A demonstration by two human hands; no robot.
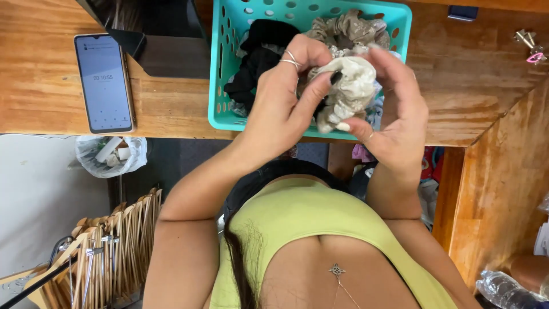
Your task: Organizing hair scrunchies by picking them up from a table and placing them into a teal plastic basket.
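Both hands hold a pale cream satin scrunchie [350, 86] over the near edge of a teal perforated basket [220, 68]. My left hand [283, 97], with rings on two fingers, pinches the scrunchie's left side. My right hand [397, 109] curls around its right side. Inside the basket lie a black fabric piece [257, 57] and a grey-beige scrunchie [349, 28].
The basket sits on a wooden table [46, 86]. A smartphone [104, 82] with a lit screen lies at the left, next to a dark laptop-like object [154, 34]. Below the table are a white plastic bag [111, 154], wooden hangers [108, 246] and a plastic bottle [506, 289].
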